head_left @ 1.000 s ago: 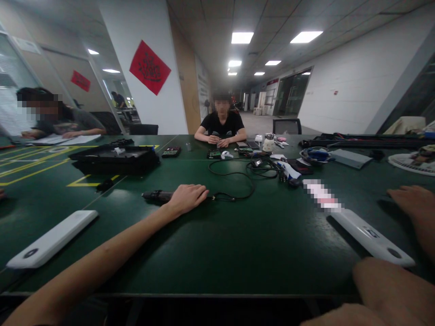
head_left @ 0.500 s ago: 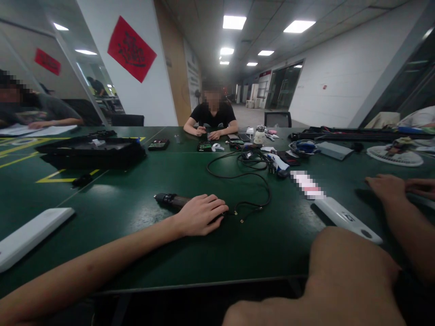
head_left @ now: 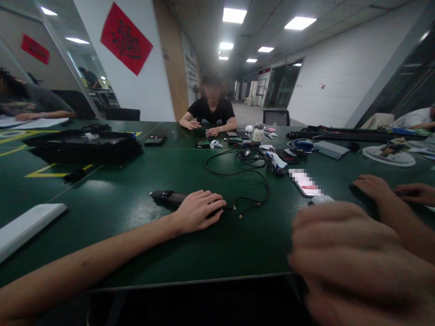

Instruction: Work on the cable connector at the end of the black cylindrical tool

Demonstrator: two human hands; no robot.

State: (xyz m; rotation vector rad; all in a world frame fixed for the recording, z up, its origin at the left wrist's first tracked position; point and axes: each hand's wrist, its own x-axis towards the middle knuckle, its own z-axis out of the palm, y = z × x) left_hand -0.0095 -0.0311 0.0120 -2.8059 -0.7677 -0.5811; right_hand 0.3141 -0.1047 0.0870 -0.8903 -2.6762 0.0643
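My left hand (head_left: pixel 200 208) lies over the rear end of a dark electric screwdriver (head_left: pixel 170 197), fingers curled round it. The tool rests on its side on the green table, its tip to the left. From that rear end a black cable (head_left: pixel 267 190) loops back across the table. Close to the camera at the lower right, my right hand (head_left: pixel 353 253) is large and blurred, its fingers bent into a loose fist. Whatever it may hold is hidden. Just beyond it, a white device (head_left: pixel 321 199) is mostly covered from view.
A phone (head_left: pixel 306 183) lies beyond my right hand; another person's hand (head_left: pixel 370 189) rests to its right. A white case (head_left: pixel 30 224) is at the left, a black tray (head_left: pixel 84 147) behind it. Across the table sits a person (head_left: pixel 211 108) near circuit boards (head_left: pixel 203 143).
My right hand has swung up into view, its fingers now curled and covering most of the white device. My left hand stays on the screwdriver. The person opposite has moved one hand.
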